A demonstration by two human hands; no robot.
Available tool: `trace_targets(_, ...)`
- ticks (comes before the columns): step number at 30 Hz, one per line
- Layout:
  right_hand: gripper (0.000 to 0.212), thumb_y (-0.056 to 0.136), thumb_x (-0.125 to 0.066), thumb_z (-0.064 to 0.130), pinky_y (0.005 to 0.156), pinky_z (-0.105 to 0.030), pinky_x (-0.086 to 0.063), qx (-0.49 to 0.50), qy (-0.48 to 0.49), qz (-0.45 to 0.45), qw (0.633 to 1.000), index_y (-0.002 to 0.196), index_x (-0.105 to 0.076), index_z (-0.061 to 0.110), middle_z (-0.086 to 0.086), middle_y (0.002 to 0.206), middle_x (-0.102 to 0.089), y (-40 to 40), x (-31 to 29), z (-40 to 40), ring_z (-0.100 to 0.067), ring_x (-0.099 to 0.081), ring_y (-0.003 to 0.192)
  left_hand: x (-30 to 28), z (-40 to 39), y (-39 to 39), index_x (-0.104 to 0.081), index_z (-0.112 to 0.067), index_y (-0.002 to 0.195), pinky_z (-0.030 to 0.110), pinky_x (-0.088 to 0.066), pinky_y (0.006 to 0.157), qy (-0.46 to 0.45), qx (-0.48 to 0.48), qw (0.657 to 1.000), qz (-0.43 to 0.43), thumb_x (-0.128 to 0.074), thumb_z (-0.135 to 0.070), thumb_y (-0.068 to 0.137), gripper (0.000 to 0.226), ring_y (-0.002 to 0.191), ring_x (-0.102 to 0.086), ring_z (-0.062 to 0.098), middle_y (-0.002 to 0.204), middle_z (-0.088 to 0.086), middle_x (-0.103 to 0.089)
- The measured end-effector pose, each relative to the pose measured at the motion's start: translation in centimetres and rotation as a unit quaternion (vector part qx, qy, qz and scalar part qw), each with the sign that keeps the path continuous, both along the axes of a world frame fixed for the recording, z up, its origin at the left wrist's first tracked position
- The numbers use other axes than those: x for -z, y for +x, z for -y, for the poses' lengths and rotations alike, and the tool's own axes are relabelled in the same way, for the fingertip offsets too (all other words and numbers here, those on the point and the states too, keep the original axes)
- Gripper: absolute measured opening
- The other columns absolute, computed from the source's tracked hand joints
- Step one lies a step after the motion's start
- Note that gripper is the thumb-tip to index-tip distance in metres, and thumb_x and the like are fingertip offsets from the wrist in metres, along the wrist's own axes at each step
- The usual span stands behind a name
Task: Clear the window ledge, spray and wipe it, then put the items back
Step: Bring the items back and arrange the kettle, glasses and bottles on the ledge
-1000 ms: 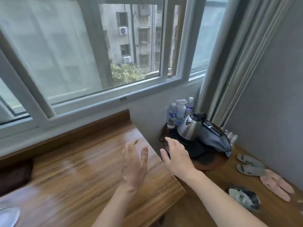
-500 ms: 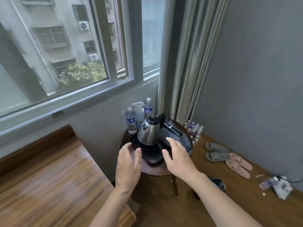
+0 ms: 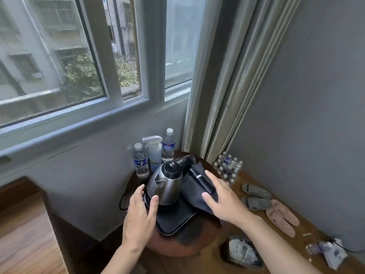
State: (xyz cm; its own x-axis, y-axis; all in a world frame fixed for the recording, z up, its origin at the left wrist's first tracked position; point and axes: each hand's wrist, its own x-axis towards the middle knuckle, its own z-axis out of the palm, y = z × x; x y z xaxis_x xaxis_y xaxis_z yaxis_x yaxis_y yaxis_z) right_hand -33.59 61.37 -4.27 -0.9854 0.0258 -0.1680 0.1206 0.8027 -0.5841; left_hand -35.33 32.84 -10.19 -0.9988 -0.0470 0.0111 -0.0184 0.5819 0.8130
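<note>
Hovering with fingers spread, both hands flank a steel electric kettle (image 3: pixel 165 186) on the round wooden counter (image 3: pixel 177 244): left hand (image 3: pixel 139 218), right hand (image 3: pixel 223 200). A white-triggered clear spray bottle (image 3: pixel 154 153) stands behind it, between two water bottles.

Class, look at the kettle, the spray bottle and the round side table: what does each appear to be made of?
Kettle: brushed metal, probably steel, with soft reflections; black lid and handle look plastic.
Spray bottle: translucent plastic, white trigger head.
Round side table: dark reddish wood, apparently varnished, though blurred.
</note>
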Motion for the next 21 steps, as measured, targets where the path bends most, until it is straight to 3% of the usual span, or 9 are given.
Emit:
trace_targets(9, 0.092, 0.086, -0.069, 0.063, 0.115, -0.032, -0.031, -0.061, -0.012, 0.121, 0.991, 0.159, -0.013, 0.056, 0.005, 0.157, -0.037, -10.5, 4.0, -6.7, -0.018, -0.034, 0.148, 5.2, -3.0, -1.8, -0.008, -0.056, 0.155, 0.047, -0.041, 0.114, 0.014, -0.061, 0.991, 0.117, -0.038, -0.080, 0.087, 0.079, 0.140, -0.045, 0.018, 0.155, -0.002, -0.038)
trace_targets(14, 0.103, 0.069, -0.061, 0.086, 0.117, -0.044, -0.035, -0.147, 0.046, 0.198, 0.968, 0.144, 0.008, 0.078, -0.001, 0.149, -0.034, -14.6, 9.6, -9.4, -0.031, -0.038, 0.141, 8.1, -5.5, -1.6, 0.006, -0.068, 0.150, 0.048, -0.046, 0.102, -0.022, -0.101, 0.978, 0.183, -0.044, -0.084, 0.084, 0.084, 0.131, -0.050, 0.025, 0.139, 0.007, -0.053)
trace_targets(18, 0.109, 0.057, -0.057, 0.101, 0.118, -0.049, -0.036, -0.162, 0.061, 0.231, 0.958, 0.138, 0.014, 0.082, -0.013, 0.142, -0.036, -16.5, 13.5, -10.7, -0.039, -0.042, 0.139, 10.7, -7.0, -1.2, 0.008, -0.071, 0.148, 0.053, -0.049, 0.101, -0.024, -0.143, 0.969, 0.199, -0.054, -0.089, 0.075, 0.098, 0.133, -0.052, 0.031, 0.140, 0.007, -0.058)
trace_targets(21, 0.109, 0.052, -0.050, 0.107, 0.118, -0.048, -0.036, -0.173, 0.049, 0.228, 0.957, 0.137, 0.014, 0.082, -0.012, 0.128, -0.041, -17.4, 14.7, -11.1, -0.039, -0.046, 0.136, 11.7, -8.2, -1.4, 0.006, -0.068, 0.150, 0.053, -0.048, 0.104, -0.008, -0.175, 0.968, 0.179, -0.066, -0.082, 0.071, 0.108, 0.136, -0.050, 0.031, 0.144, 0.009, -0.055)
